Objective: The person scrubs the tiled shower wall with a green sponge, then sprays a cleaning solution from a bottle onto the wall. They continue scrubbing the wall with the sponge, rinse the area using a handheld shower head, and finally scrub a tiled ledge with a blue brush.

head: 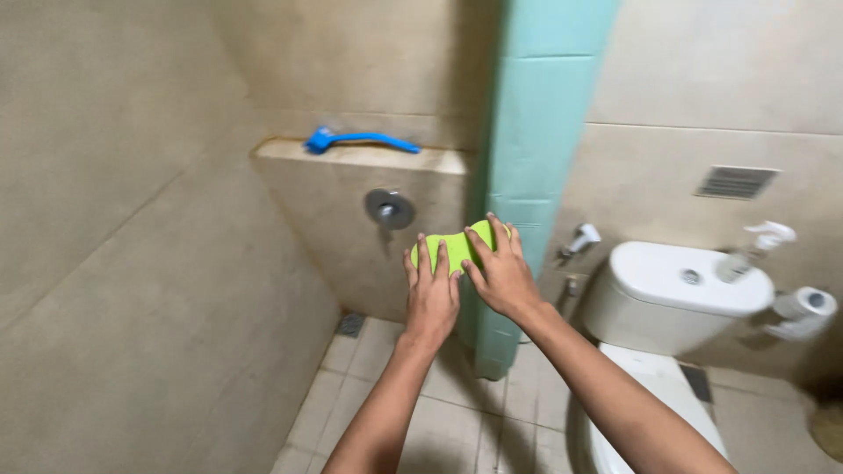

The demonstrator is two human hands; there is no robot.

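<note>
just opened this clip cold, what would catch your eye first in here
Both hands, the left hand and the right hand, press a bright green sponge against the edge of a teal partition in the middle of the view. A blue brush lies on the tiled ledge behind, and a white toilet tank with a spray bottle on it stands to the right.

Both hands, the left hand (431,294) and the right hand (502,274), press the sponge (458,245); the brush (358,140) lies up left, the toilet tank (676,290) sits right.
</note>
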